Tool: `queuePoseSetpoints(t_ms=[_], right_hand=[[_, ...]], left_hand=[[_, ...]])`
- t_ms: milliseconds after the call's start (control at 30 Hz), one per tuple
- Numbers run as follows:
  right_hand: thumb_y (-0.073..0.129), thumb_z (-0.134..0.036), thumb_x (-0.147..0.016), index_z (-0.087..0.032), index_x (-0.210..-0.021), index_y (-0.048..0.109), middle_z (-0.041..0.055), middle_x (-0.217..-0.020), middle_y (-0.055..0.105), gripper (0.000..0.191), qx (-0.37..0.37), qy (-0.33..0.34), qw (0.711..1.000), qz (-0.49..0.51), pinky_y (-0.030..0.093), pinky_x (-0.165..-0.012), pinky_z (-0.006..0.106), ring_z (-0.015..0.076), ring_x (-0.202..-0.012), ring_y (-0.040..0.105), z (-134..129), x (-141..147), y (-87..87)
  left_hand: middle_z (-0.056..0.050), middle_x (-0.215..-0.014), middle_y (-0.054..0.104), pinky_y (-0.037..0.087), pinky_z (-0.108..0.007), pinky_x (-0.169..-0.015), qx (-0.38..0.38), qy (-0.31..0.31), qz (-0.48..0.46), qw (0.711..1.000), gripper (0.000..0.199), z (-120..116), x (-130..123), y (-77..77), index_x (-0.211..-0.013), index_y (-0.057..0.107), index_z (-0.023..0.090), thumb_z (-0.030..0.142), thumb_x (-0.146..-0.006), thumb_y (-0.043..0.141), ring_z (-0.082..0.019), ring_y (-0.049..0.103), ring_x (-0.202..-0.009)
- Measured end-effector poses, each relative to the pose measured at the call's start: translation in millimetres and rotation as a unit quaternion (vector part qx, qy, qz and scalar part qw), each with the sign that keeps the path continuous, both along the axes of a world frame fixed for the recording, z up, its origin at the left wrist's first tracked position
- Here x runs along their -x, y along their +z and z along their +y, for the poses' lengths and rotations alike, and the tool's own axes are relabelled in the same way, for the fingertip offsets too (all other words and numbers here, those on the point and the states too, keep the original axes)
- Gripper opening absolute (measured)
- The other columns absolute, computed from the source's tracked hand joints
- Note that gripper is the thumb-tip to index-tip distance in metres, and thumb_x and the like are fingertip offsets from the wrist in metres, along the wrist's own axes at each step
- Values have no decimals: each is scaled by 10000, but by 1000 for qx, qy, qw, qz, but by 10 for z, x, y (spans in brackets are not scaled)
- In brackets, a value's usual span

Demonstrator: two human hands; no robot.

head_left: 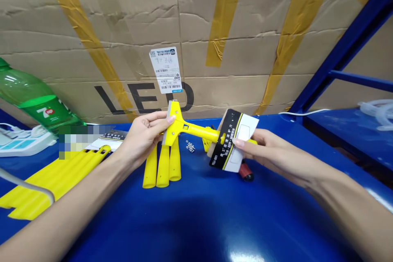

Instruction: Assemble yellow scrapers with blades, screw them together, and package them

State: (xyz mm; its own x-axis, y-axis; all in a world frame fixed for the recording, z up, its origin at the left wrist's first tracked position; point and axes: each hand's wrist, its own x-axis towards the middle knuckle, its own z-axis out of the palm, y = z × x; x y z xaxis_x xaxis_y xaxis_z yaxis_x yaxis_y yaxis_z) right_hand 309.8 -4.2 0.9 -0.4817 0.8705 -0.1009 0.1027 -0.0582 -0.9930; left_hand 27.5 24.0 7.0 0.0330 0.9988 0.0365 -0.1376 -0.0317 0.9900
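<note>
A yellow scraper (201,131) with a metal blade along its head is held level above the blue table. My left hand (145,133) pinches the blade head between thumb and fingers. Around the handle sits a black and white cardboard sleeve (229,147), and my right hand (260,147) grips it with the handle end, thumb on the near face. Behind and below the scraper, several yellow handles (162,168) lie side by side. A small pile of screws or nuts (190,146) rests near them. Partly hidden under the sleeve is a red and black tool handle (246,172).
More yellow scrapers or handles (58,180) lie at left with printed cards (112,139). A green soda bottle (46,104) leans near a white power strip (27,143). A large taped cardboard box (196,20) stands behind; a blue metal frame (340,49) rises at right.
</note>
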Motion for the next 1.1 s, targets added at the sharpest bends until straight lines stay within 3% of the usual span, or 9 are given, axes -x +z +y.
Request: queuePoseSetpoints(t_ms=[167, 367, 533, 633, 767, 933, 1100], right_hand=[[847, -437, -754, -191, -979, 743, 49, -901, 768, 349, 14, 5, 998, -67, 482, -587, 247, 161, -729, 655, -38, 9, 30], [874, -354, -737, -219, -1082, 740, 47, -1074, 793, 393, 57, 17, 998, 10, 565, -851, 311, 209, -969, 731, -39, 96, -4], [887, -328, -727, -202, -994, 739, 18, -895, 787, 330, 32, -28, 999, -5, 572, -743, 271, 169, -801, 731, -34, 146, -19], [881, -270, -739, -224, -1021, 724, -11, -896, 775, 327, 12, -4, 1000, 19, 572, -749, 248, 147, -808, 721, -65, 187, -7], [851, -238, -780, -194, -920, 705, -21, -774, 746, 208, 23, 26, 998, 48, 556, -647, 208, 104, -666, 672, -116, 217, -1], [777, -254, -872, -155, -1080, 708, 66, -932, 783, 240, 78, 63, 990, 102, 589, -796, 252, 143, -832, 735, -122, 217, -34], [819, -255, -825, -154, -1049, 693, 65, -895, 780, 276, 109, 20, 985, 134, 608, -737, 263, 158, -777, 749, -109, 262, -59]], left_hand=[[-47, -819, 801, 563, -168, -605, 22, -38, 37, 998, 353, -38, -13, 18, -1028, 796, 165, 328, -730, 894, -114, 712, -660], [-23, -848, 811, 562, -167, -620, 24, -80, 40, 996, 265, -59, -27, 15, -971, 797, 201, 311, -745, 884, -114, 725, -688], [-7, -848, 819, 556, -161, -604, -3, -86, 55, 995, 276, -60, -9, -26, -1029, 785, 236, 311, -775, 862, -113, 731, -676], [-26, -874, 823, 567, -171, -623, 5, -106, 77, 991, 304, -86, -41, -23, -1063, 778, 225, 342, -792, 848, -127, 743, -703], [-30, -806, 810, 555, -175, -580, 25, -126, 77, 989, 366, -145, -116, 2, -1103, 772, 203, 379, -791, 844, -131, 735, -671], [-76, -902, 821, 603, -261, -659, 44, -131, 80, 987, 469, -188, -165, -20, -1196, 749, 189, 383, -781, 850, -199, 766, -775], [-106, -1037, 813, 606, -330, -816, 43, -139, 70, 987, 523, -184, -139, 22, -1259, 728, 183, 349, -779, 849, -247, 765, -941]])
